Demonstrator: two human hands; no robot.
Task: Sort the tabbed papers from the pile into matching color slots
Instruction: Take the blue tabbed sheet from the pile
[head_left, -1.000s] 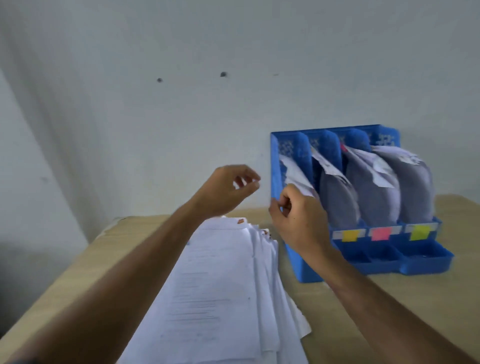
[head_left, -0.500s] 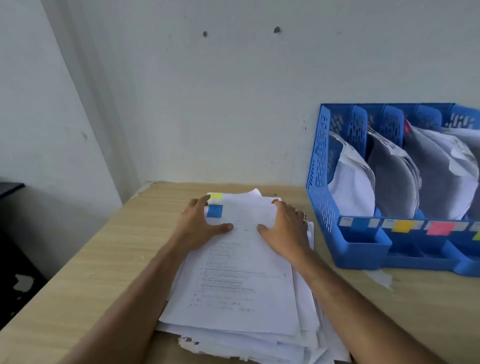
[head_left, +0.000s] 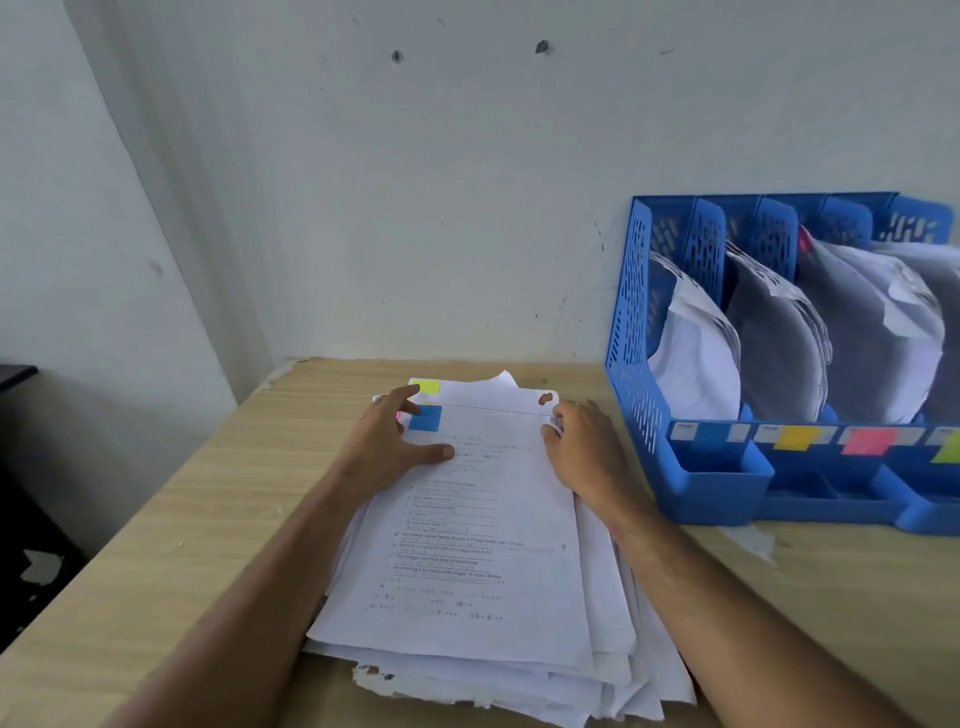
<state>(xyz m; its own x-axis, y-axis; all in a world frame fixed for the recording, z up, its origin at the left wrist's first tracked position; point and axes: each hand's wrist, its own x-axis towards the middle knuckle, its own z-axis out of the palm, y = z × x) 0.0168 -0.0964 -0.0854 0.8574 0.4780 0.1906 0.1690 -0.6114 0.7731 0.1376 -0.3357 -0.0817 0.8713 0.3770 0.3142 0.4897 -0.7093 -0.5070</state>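
Head view: the left hand (head_left: 387, 447) lies flat on the pile of papers (head_left: 467, 561), fingers spread and fairly straight, thumb stretched out across the top sheet (head_left: 472, 545). Its fingertips reach the far left corner of that sheet, just beside a blue tab (head_left: 426, 418); a yellow-green tab (head_left: 427, 387) shows on a sheet just beyond those fingertips. The right hand (head_left: 584, 452) rests on the far right corner of the same sheet with its fingers curled at the paper's edge; whether they pinch the sheet or only press it cannot be told. The pile sits between and under both hands on the wooden table (head_left: 171, 530), its lower sheets fanned out and ragged toward the person.

To the right of the right hand, near but apart from it, stands the blue file organizer (head_left: 631, 322) against the wall (head_left: 415, 208). Its upright slots hold curved papers. Along its front, from nearest the hand outward, are a blue label (head_left: 709, 432), a yellow label (head_left: 795, 437) and a pink label (head_left: 868, 441).
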